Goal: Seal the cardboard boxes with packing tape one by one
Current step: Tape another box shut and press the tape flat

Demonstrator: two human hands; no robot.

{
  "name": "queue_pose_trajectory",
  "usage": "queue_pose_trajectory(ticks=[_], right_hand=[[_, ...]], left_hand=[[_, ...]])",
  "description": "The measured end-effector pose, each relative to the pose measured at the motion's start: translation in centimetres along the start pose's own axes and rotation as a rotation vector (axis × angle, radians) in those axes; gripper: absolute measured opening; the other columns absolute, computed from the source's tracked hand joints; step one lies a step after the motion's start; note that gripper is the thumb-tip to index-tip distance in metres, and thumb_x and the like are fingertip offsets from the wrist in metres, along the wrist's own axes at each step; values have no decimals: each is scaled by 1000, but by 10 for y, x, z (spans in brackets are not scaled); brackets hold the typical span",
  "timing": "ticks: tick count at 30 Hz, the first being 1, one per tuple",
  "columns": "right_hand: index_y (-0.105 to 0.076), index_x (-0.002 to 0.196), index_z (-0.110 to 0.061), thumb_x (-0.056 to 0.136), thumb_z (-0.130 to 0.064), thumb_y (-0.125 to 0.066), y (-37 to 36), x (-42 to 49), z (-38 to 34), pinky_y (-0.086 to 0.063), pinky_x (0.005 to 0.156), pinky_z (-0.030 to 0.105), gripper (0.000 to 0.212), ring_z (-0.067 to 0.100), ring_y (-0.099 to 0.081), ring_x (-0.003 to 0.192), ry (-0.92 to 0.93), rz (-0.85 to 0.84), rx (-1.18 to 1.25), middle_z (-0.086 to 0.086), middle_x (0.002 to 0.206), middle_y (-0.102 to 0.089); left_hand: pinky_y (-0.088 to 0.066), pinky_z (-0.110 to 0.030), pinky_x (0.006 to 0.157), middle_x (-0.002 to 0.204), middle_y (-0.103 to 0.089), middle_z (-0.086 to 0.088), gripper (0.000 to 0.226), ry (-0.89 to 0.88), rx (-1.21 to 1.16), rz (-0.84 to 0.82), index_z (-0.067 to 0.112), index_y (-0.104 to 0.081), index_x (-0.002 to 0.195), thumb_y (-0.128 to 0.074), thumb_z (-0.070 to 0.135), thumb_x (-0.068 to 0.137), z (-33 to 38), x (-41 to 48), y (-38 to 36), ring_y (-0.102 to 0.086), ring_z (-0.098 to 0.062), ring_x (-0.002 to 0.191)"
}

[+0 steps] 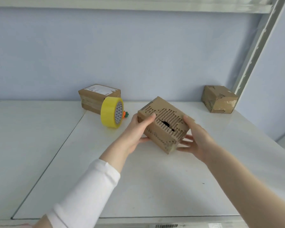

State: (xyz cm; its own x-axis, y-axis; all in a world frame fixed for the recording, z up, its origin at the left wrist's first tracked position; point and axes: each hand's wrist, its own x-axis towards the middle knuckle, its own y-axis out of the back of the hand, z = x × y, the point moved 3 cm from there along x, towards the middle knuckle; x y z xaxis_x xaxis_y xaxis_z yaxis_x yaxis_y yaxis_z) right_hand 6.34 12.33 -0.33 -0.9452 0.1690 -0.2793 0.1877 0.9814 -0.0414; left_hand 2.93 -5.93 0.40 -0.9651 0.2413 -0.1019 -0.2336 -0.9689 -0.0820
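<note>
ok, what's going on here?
A person grips a torn cardboard box by its ends, left hand and right hand, tilted over the white table. The yellow tape roll stands untouched beside a labelled box at back left; a worn box sits back right.

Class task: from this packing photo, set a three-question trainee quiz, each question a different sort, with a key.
1. True or false: the yellow tape roll lies flat on the table.
2. How many cardboard boxes are in view? A two, B three, C four.
3. Which hands hold the torn box?
Key: 1 false, it stands on edge. 2 B: torn box, labelled box, corner box. 3 both, left hand and right hand.
</note>
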Motion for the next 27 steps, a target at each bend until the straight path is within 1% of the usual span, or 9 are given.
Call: queue_pose_trajectory(ticks=[2, 5, 10, 13, 15, 17, 19, 23, 27], right_hand=[[-46, 121, -18, 86, -51, -55, 6, -6, 4, -41, 90, 37, 49, 20, -49, 108, 44, 71, -109, 3, 117, -53], [-41, 131, -18, 88, -34, -59, 8, -15, -1, -45, 84, 29, 48, 14, -59, 101, 147, -43, -15, 4, 123, -58], [-31, 145, -25, 94, -29, -52, -6, -13, 10, -42, 103, 37, 55, 16, -57, 113, 132, -66, -31, -3, 131, -56], [-24, 147, -28, 95, -31, -50, -5, -9, 10, -38, 106, 40, 58, 17, -53, 119, 87, -43, -62, -4, 139, -49], [-20, 148, -29, 95, -32, -50, 0, -6, 2, -34, 108, 35, 61, 17, -50, 120, 84, -34, -108, -3, 142, -44], [-17, 148, -29, 94, -36, -50, 7, -3, -10, -27, 101, 25, 64, 15, -43, 123, 133, -13, -142, -3, 147, -37], [-17, 148, -30, 93, -41, -50, 10, 0, -25, -23, 92, 25, 65, 15, -33, 133, 202, 7, -197, -6, 152, -27], [-18, 147, -32, 93, -44, -48, -8, 8, -50, -22, 91, 27, 63, 15, -26, 139, 290, -30, -306, -9, 154, -20], [-20, 147, -30, 93, -42, -47, -44, 11, -67, -25, 100, 30, 61, 16, -28, 138, 360, -82, -424, -7, 153, -24]], left_hand=[[-54, -44, 83, 102, -60, -1, 33, 37, -18, -34, 20, -51, 116, -57, 38, 89, 0, 5, 0, -58, -20, 94], [-54, -42, 79, 87, -60, -2, 22, 113, 1, -111, 21, -57, 106, -54, 38, 92, -1, 13, -2, -58, -23, 80], [-49, -37, 91, 119, -63, -5, 34, 29, 175, -78, 14, -52, 125, -39, 33, 100, 1, 25, -18, -62, -25, 102], [-35, -36, 109, 140, -49, -7, 41, -197, 647, 115, 9, -45, 137, -41, 28, 100, 20, 39, -13, -46, -24, 129], [-33, -28, 106, 140, -49, -6, 39, -394, 795, 327, 11, -46, 136, -46, 22, 98, 50, 48, 5, -45, -22, 129], [-35, -32, 102, 135, -53, -8, 35, -482, 946, 488, 15, -51, 131, -46, 21, 97, 76, 61, 31, -49, -25, 123], [-36, -37, 101, 136, -51, -9, 33, -385, 1193, 553, 15, -54, 128, -43, 25, 98, 88, 77, 58, -48, -28, 123], [-39, -32, 80, 124, -58, -10, 35, -92, 1441, 448, 18, -61, 113, -32, 31, 100, 74, 82, 82, -53, -30, 112], [-43, -35, 76, 111, -64, -9, 31, -258, 1387, 564, 15, -67, 102, -43, 34, 97, 69, 64, 90, -57, -30, 104]])
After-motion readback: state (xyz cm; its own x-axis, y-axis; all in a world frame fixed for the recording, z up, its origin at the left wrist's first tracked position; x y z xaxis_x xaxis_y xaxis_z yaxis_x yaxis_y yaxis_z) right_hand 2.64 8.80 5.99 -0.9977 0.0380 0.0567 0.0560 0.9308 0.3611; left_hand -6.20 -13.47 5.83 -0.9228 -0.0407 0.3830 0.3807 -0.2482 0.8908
